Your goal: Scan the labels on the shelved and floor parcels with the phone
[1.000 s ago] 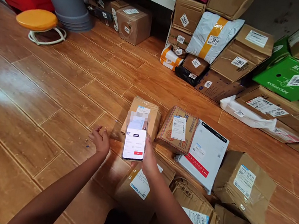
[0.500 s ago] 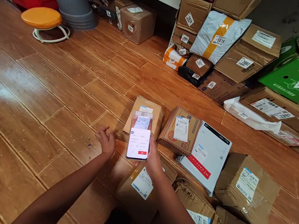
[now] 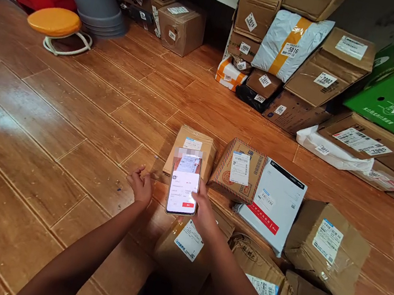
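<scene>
The right hand [image 3: 204, 214] grips a phone [image 3: 183, 186]; the left hand [image 3: 141, 188] is spread, empty. Stacked parcels [image 3: 306, 88] wear numbered tags [image 3: 325, 79]; floor boxes [image 3: 219, 174] apparently none yet.

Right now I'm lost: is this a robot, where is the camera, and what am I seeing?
No robot here: these are a person's two bare hands. The camera is worn on that person's head, looking forward and down, so the forearms reach in from the bottom of the picture.

The right hand holds a phone with its screen lit. The left hand is out to the side, fingers spread, with nothing visible in it.

On the wooden floor lie cardboard boxes and a flat white parcel, all labelled. Beyond are stacked, numbered parcels and an orange stool.
</scene>
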Tool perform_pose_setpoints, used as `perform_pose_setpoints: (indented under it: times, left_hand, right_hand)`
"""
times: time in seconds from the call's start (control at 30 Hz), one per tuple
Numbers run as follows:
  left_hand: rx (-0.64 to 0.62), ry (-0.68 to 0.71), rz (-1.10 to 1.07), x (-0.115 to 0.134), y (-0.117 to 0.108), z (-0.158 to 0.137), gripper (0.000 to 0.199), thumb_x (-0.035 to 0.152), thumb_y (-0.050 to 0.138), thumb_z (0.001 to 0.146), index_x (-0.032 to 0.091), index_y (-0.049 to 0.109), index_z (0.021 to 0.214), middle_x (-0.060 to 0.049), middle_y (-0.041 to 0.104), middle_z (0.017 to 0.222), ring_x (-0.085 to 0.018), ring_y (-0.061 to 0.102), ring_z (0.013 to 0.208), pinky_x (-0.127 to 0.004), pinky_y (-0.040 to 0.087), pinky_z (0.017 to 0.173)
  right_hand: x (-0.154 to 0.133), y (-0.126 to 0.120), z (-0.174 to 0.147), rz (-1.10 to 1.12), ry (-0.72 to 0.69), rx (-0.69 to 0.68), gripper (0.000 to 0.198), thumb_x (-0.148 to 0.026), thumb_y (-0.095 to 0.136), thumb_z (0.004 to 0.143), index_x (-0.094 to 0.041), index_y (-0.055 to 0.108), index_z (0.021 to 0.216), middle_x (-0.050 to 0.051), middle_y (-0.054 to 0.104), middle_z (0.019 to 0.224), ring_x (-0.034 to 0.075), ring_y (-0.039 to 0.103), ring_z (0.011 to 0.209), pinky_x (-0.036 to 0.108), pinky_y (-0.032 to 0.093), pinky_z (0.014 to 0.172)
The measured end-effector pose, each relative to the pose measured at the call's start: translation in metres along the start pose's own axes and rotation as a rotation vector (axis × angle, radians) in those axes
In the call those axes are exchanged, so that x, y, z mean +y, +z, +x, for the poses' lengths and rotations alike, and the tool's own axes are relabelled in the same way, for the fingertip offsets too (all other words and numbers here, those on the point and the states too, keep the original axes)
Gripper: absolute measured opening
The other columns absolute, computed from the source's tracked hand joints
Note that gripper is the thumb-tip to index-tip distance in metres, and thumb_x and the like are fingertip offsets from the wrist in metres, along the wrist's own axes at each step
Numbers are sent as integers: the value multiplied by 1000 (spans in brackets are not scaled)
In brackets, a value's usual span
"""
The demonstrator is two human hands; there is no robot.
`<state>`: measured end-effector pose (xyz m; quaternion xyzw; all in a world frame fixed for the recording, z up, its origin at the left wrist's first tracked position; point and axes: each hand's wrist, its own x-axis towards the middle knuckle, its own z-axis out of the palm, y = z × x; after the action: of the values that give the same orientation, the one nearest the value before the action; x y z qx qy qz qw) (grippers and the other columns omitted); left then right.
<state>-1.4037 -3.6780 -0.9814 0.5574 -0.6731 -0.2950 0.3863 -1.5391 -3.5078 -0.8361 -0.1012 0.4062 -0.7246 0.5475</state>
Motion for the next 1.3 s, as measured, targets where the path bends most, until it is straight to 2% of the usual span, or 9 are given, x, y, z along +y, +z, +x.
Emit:
perform_pose_setpoints:
  times: [0.1,0.17,0.33,0.47,0.57,0.7,0.93,1.13,1.3]
  left_hand:
    - [3,-8,-2,3,-1,0,24,25,51,87,17,53,109,-12,48,116,-24,46,112,-43,38,103]
    - [7,-12,-6,9,-1,0,21,24,50,87,17,53,107,-12,48,114,-23,47,110,-42,38,103]
    - [0,-23,-26,23,4,-2,19,24,50,87,18,52,105,-12,47,114,-23,47,108,-43,40,101]
    - [-34,-25,-66,31,9,-9,21,28,51,88,19,51,107,-11,48,114,-22,48,107,-41,42,99]
    - [-71,10,-97,41,10,-16,21,28,50,88,19,52,107,-9,49,111,-21,49,105,-41,41,99]
    - [-131,87,-138,59,8,-22,20,31,51,89,20,53,105,-9,50,110,-22,49,107,-40,39,100]
    - [-155,139,-187,79,9,-32,20,35,51,91,20,55,105,-8,50,107,-22,50,105,-38,41,97]
    - [-175,168,-229,91,15,-41,19,31,51,91,21,55,106,-8,52,106,-22,51,105,-38,40,97]
    - [-255,233,-264,109,19,-55,15,31,53,90,22,55,102,-7,50,106,-23,51,106,-39,41,98]
  right_hand:
    - [-4,-2,-15,-26,31,-87,85,-16,66,72,-37,29,146,3,65,120,20,66,78,25,55,45]
    - [-7,-2,-24,-78,31,-119,90,-11,66,71,-38,25,147,2,64,121,21,66,82,25,56,48]
    - [-14,4,-33,-131,39,-111,86,-21,69,76,-36,24,148,3,66,116,18,65,73,28,56,47]
    - [-12,5,-39,-112,55,-111,84,-21,68,77,-35,23,147,3,66,114,18,64,70,28,55,47]
    - [1,3,-56,-79,70,-109,83,-19,66,79,-33,21,147,4,66,112,20,66,77,28,56,49]
    - [24,2,-87,9,142,-118,90,-19,65,80,-32,9,148,3,68,101,19,67,75,28,57,52]
    - [44,-2,-122,71,248,-96,89,-20,67,79,-32,11,147,2,67,94,20,68,72,28,54,52]
    - [34,4,-145,41,326,-42,88,-24,67,79,-34,13,147,1,66,91,20,66,70,32,53,56]
    - [24,-3,-149,22,328,-26,90,-32,69,81,-33,10,149,2,64,94,20,63,71,34,52,59]
